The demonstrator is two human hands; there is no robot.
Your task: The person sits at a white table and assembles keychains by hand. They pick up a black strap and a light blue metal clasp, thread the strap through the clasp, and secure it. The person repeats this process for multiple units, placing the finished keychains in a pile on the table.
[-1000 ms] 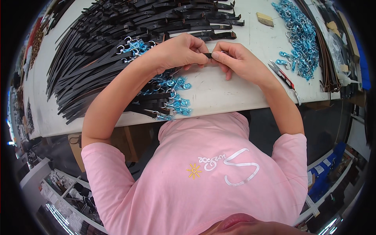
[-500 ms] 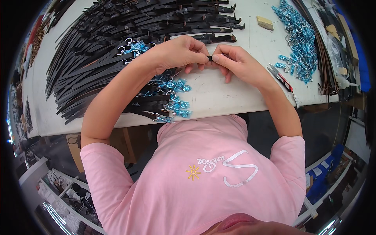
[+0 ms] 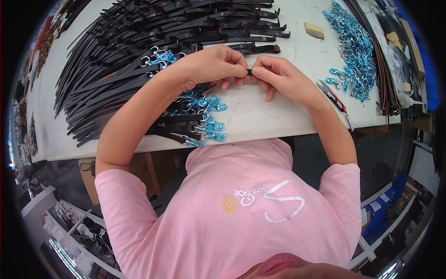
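Observation:
A short bit of black strap (image 3: 249,72) shows between my fingertips, above the white table. My left hand (image 3: 216,66) pinches it from one side, and my right hand (image 3: 280,75) pinches it from the other. Most of the piece is hidden behind my fingers. Under and beside my left forearm lie black straps (image 3: 104,95) with metal swivel clasps (image 3: 211,103) in blue wrapping at their ends. Beyond my left hand spreads a large heap of black straps (image 3: 186,28) with folded ends.
On the right lies a pile of blue-wrapped clasps (image 3: 355,56). Thread snips (image 3: 332,97) with red-and-black handles rest by my right forearm. A yellowish block (image 3: 314,30) sits farther back. Long brown strips (image 3: 388,95) hang along the right edge of the white table (image 3: 265,118).
Both hands keep their pinch on the black strap and have hardly moved. The whole view has shifted very slightly.

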